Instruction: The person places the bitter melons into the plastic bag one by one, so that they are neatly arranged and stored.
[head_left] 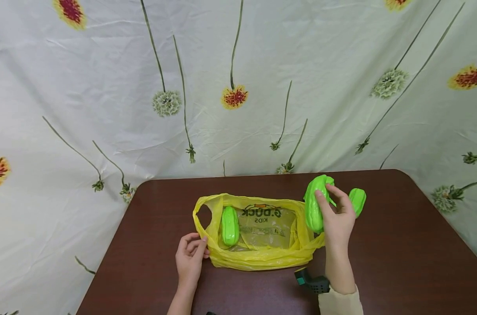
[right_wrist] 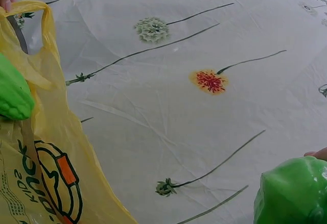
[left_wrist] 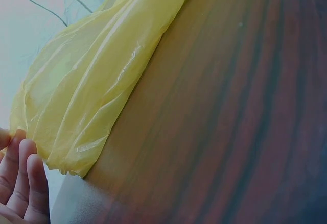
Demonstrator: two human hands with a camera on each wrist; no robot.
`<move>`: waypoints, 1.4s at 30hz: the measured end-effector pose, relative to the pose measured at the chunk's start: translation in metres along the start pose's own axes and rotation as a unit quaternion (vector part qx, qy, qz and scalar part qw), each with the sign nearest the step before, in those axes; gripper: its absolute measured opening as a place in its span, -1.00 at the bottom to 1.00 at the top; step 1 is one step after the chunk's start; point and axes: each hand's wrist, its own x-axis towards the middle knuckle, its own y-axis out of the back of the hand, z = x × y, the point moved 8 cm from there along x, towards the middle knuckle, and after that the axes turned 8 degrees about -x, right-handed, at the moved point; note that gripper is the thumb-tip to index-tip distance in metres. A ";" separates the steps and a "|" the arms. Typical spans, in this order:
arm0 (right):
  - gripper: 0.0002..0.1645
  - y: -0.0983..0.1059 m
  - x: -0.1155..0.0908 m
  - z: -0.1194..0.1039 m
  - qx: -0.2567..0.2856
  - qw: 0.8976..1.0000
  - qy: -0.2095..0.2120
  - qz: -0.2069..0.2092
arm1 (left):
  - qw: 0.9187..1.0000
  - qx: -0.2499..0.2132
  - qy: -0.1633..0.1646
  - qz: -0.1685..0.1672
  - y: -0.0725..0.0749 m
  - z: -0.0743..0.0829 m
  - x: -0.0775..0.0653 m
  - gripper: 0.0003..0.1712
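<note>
A yellow plastic bag (head_left: 258,258) with dark lettering lies with its mouth spread wide. My left hand (head_left: 190,253) pinches its left edge near the handle loop; the left wrist view shows the fingertips (left_wrist: 31,168) at the thin yellow plastic (left_wrist: 97,86). Inside, toward the left, is a bright green, ridged, gourd-like vegetable (head_left: 230,225). My right hand (head_left: 338,218) grips a similar green ridged vegetable (head_left: 316,205) above the bag's right end. Another green piece (head_left: 357,201) shows just beyond that hand, partly hidden by it.
The dark reddish-brown table (head_left: 404,245) extends around the bag. A pale flower-printed cloth (head_left: 238,135) hangs behind its far edge. On my right wrist sits a black device (head_left: 315,282), near the bag's front right corner.
</note>
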 end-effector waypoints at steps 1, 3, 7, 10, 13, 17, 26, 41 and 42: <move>-0.58 -0.002 -0.001 0.000 -0.001 1.000 -0.001 -0.002 | 1.000 0.000 0.000 0.000 0.000 0.000 0.000 -0.74; -0.58 -0.005 -0.002 0.001 -0.002 1.000 -0.003 -0.005 | 1.000 0.000 0.001 0.002 0.000 0.000 0.000 -0.74; -0.57 -0.011 -0.005 0.003 0.001 1.000 -0.005 -0.014 | 1.000 0.004 0.003 0.004 0.000 0.000 0.000 -0.75; -0.56 -0.017 -0.007 0.003 0.005 1.000 -0.002 -0.024 | 1.000 0.004 0.002 0.003 0.000 -0.001 0.000 -0.74; -0.57 -0.022 -0.010 0.004 0.005 0.999 0.000 -0.035 | 1.000 0.002 0.000 0.003 0.000 -0.001 0.000 -0.73; -0.58 -0.031 -0.015 0.006 0.004 0.999 0.002 -0.048 | 1.000 0.002 0.000 0.002 0.000 -0.002 0.001 -0.73; -0.59 -0.051 -0.026 0.011 -0.003 0.997 0.002 -0.083 | 1.000 0.004 0.006 0.003 0.001 -0.004 0.002 -0.73; -0.59 -0.079 -0.041 0.029 0.009 0.993 -0.027 -0.118 | 1.000 0.005 0.006 0.004 0.000 -0.003 0.001 -0.73; -0.59 -0.081 -0.042 0.030 0.010 0.992 -0.030 -0.119 | 1.000 0.006 0.006 0.003 0.000 -0.002 0.001 -0.72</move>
